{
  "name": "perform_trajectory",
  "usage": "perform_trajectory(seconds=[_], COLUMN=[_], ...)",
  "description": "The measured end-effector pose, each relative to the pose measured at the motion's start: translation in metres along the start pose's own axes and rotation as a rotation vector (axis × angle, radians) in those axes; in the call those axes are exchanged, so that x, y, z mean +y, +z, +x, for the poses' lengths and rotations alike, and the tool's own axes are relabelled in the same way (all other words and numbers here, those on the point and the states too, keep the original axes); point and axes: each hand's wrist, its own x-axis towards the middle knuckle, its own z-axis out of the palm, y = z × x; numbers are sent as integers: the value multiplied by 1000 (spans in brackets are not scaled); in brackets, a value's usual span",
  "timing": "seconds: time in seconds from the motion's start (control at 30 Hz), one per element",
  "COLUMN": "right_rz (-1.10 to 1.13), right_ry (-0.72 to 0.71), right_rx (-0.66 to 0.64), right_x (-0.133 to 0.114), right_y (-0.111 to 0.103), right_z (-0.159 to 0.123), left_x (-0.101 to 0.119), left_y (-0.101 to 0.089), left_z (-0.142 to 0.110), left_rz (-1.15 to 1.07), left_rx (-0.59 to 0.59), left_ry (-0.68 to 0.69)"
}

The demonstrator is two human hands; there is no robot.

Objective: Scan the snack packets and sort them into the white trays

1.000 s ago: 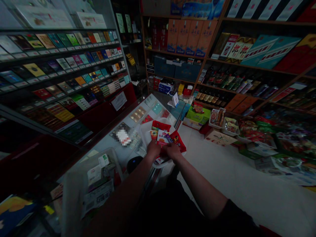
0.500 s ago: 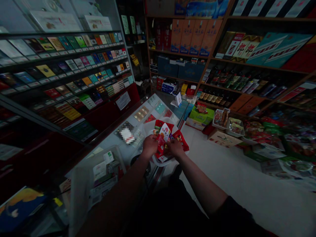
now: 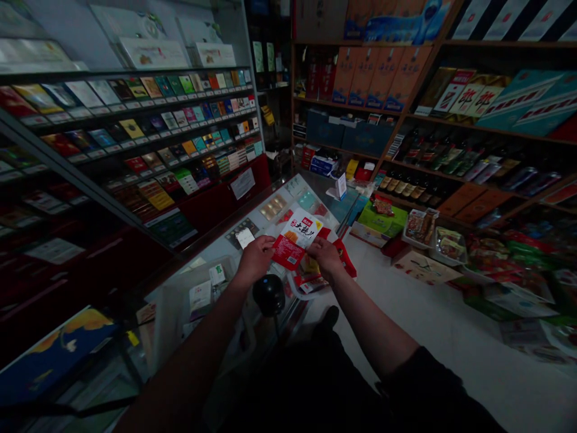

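A red and white snack packet (image 3: pixel 295 236) with large black characters is held up flat between my two hands. My left hand (image 3: pixel 256 260) pinches its left edge. At its right edge, my right hand (image 3: pixel 326 258) grips it between thumb and fingers. Beneath the packet stands a pale plastic basin (image 3: pixel 307 294), partly covered by the packet and my right hand. More red snack packets (image 3: pixel 346 260) lie in the basin. A black rounded device (image 3: pixel 269 294) sits on the counter close to my left wrist.
The glass counter (image 3: pixel 252 215) displays flat packs under its top. A plastic bin (image 3: pixel 174 313) with small boxes stands at the left. Cigarette shelves (image 3: pixel 148 96) line the left wall. Snack boxes (image 3: pixel 381 219) stand at the right, beside the pale floor (image 3: pixel 406 307).
The packet has been lifted out of the basin and turned flat. My left hand has moved left, away from the basin. The view has shifted, and the black device now shows fully.
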Motion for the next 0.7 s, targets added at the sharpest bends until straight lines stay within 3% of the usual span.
perform_trajectory(seconds=[0.13,0.37,0.7], right_rz=[15,-309,-488], right_ry=[-55,-178,-193], right_rx=[-77,-58,-37], right_x=[-1,5,4], right_y=[16,40,60], right_z=[3,1,-5], left_x=[-8,-29,-51], left_y=[-21,-46,-52], left_z=[-4,-5,-11], left_rz=[271,521,707], left_rx=[55,74,80], left_ry=[50,126,167])
